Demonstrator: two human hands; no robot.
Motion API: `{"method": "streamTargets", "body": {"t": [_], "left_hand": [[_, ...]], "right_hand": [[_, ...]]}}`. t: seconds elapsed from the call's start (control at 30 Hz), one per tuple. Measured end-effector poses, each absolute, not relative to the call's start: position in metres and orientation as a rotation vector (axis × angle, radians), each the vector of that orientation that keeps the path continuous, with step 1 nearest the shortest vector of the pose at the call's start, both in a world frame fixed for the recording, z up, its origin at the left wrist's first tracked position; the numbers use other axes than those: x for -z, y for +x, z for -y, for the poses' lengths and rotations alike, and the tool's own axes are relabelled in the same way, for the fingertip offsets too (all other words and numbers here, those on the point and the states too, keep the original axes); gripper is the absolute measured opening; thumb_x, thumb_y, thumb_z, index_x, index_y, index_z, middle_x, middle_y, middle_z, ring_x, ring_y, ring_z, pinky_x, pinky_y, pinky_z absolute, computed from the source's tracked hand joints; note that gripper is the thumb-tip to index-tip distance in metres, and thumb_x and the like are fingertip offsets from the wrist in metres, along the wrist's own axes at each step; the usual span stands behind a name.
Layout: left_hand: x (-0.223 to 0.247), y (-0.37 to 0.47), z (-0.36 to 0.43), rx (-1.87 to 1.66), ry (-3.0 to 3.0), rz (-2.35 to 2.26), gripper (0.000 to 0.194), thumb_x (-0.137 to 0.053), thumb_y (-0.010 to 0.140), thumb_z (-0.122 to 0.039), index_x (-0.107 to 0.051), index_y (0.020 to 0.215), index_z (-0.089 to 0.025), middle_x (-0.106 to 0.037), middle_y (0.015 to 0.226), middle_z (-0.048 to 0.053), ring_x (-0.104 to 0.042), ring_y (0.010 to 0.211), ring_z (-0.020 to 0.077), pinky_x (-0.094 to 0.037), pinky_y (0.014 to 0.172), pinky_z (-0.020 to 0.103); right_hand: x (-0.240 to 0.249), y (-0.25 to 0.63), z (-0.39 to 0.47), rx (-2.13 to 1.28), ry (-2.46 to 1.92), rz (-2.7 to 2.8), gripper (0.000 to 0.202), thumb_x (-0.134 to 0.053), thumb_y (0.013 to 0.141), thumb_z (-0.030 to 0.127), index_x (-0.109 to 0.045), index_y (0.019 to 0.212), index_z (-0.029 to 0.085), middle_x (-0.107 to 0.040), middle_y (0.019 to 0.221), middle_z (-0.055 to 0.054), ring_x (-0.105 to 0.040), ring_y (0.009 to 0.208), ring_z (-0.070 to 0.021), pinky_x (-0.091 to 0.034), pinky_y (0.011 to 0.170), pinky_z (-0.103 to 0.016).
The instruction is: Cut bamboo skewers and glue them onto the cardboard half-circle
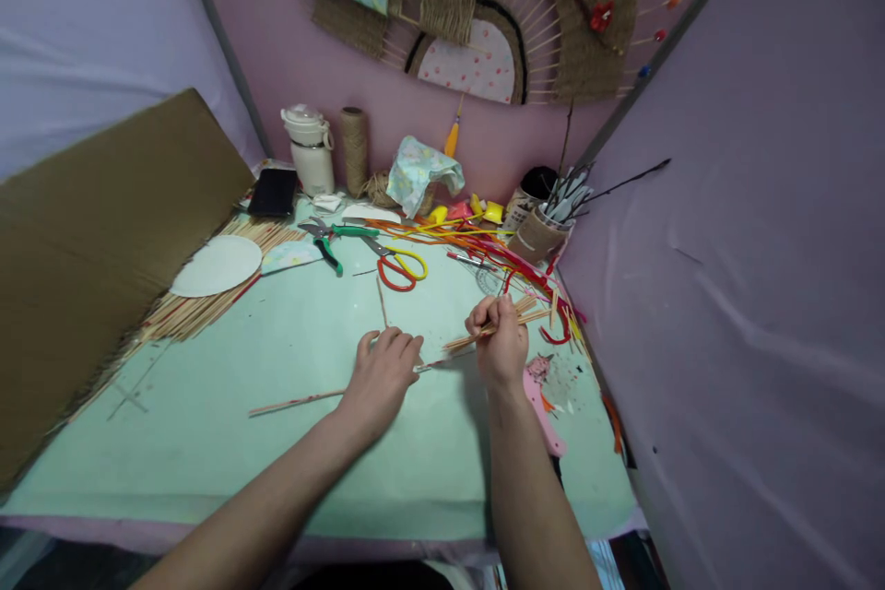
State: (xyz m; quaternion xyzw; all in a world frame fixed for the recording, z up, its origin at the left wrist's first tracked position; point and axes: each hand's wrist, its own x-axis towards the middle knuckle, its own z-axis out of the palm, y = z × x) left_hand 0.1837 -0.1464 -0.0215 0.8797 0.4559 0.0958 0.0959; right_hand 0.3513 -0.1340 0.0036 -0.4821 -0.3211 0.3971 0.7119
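Observation:
My right hand is closed around a bundle of short thin wooden sticks, whose ends stick out on both sides of the fist. My left hand lies palm down on the table, fingers spread, over some thin sticks. One long stick runs out from under it to the left, and another stick points away from me above its fingers. A thin strip extends from its fingertips toward my right hand. What lies under the palm is hidden.
Scissors and green-handled pliers lie beyond my hands. A pink glue gun is beside my right forearm. Cardboard and many sticks are at the left. Twine, a white bottle and pots stand behind.

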Motion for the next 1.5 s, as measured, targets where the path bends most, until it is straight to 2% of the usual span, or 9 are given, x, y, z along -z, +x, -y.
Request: {"method": "streamTargets", "body": {"t": [0.2,0.37,0.53,0.63,0.77,1.1,1.2,1.33,1.5], "left_hand": [[0.008,0.176,0.138,-0.580,2.325,-1.207,0.035,-0.055,0.087,-0.016,-0.054,0.122,-0.018,-0.060,0.128,0.012,-0.048,0.125,0.0273,-0.031,0.106,0.047],[-0.022,0.194,0.113,-0.725,1.806,-1.012,0.029,-0.045,0.093,-0.034,-0.059,0.112,-0.017,-0.066,0.115,0.009,-0.059,0.109,0.0242,-0.044,0.097,0.038],[-0.019,0.228,0.094,-0.752,1.564,-0.670,0.032,-0.052,0.086,-0.025,-0.055,0.116,-0.016,-0.066,0.118,0.009,-0.059,0.111,0.0223,-0.045,0.098,0.036],[-0.004,0.239,0.087,-0.762,1.681,-0.734,0.025,-0.050,0.083,-0.019,-0.063,0.103,-0.016,-0.069,0.111,0.010,-0.061,0.104,0.0244,-0.045,0.096,0.039],[0.014,0.241,0.084,-0.756,1.767,-0.931,0.026,-0.047,0.077,-0.012,-0.066,0.095,-0.014,-0.071,0.100,0.013,-0.061,0.099,0.0282,-0.047,0.091,0.042],[0.029,0.245,0.087,-0.744,1.764,-0.867,0.023,-0.046,0.082,-0.017,-0.064,0.097,-0.017,-0.070,0.096,0.009,-0.062,0.088,0.0243,-0.047,0.081,0.035],[0.021,0.239,0.095,-0.662,1.641,-0.741,0.012,-0.049,0.086,-0.026,-0.057,0.084,-0.018,-0.065,0.080,0.005,-0.057,0.072,0.0180,-0.045,0.068,0.029],[0.004,0.225,0.106,-0.346,1.114,-0.412,0.033,-0.050,0.089,-0.051,-0.049,0.085,-0.019,-0.044,0.059,-0.006,-0.037,0.046,0.0078,-0.033,0.047,0.021],[0.003,0.219,0.104,-0.550,0.863,-0.514,0.042,-0.066,0.079,-0.055,-0.044,0.083,-0.020,-0.028,0.051,-0.012,-0.017,0.040,0.0032,-0.014,0.040,0.015]], "right_hand": [[0.000,0.349,0.133,-0.909,-1.030,0.821,0.049,-0.042,0.091,0.055,-0.031,0.055,0.023,-0.044,0.058,0.002,-0.040,0.052,-0.0127,-0.035,0.055,-0.030],[-0.014,0.347,0.129,-0.997,-0.983,1.103,0.044,-0.039,0.096,0.045,-0.040,0.058,0.023,-0.057,0.074,-0.003,-0.050,0.071,-0.0165,-0.040,0.070,-0.032],[-0.026,0.353,0.115,-0.702,-1.068,1.320,0.037,-0.039,0.096,0.045,-0.052,0.069,0.023,-0.059,0.087,-0.004,-0.055,0.085,-0.0192,-0.043,0.082,-0.034],[-0.017,0.357,0.107,-0.521,-1.108,1.469,0.034,-0.038,0.097,0.042,-0.062,0.084,0.023,-0.061,0.103,-0.006,-0.055,0.103,-0.0210,-0.039,0.096,-0.037],[0.000,0.358,0.104,-0.522,-1.192,1.633,0.031,-0.040,0.098,0.037,-0.068,0.103,0.026,-0.063,0.108,-0.006,-0.054,0.107,-0.0209,-0.037,0.097,-0.038],[0.004,0.356,0.107,-0.675,-1.241,1.445,0.037,-0.039,0.098,0.042,-0.071,0.096,0.024,-0.069,0.098,-0.005,-0.059,0.101,-0.0210,-0.041,0.095,-0.038],[-0.002,0.359,0.111,-0.852,-1.132,1.294,0.042,-0.039,0.096,0.047,-0.073,0.089,0.024,-0.071,0.098,-0.006,-0.061,0.101,-0.0218,-0.043,0.095,-0.039],[-0.011,0.362,0.117,-1.216,-1.022,1.154,0.048,-0.041,0.092,0.056,-0.072,0.080,0.022,-0.072,0.095,-0.007,-0.064,0.091,-0.0216,-0.049,0.081,-0.036],[-0.006,0.354,0.116,-1.150,-1.109,1.091,0.041,-0.059,0.081,0.056,-0.068,0.101,0.021,-0.070,0.098,-0.006,-0.062,0.086,-0.0192,-0.048,0.076,-0.031]]}}
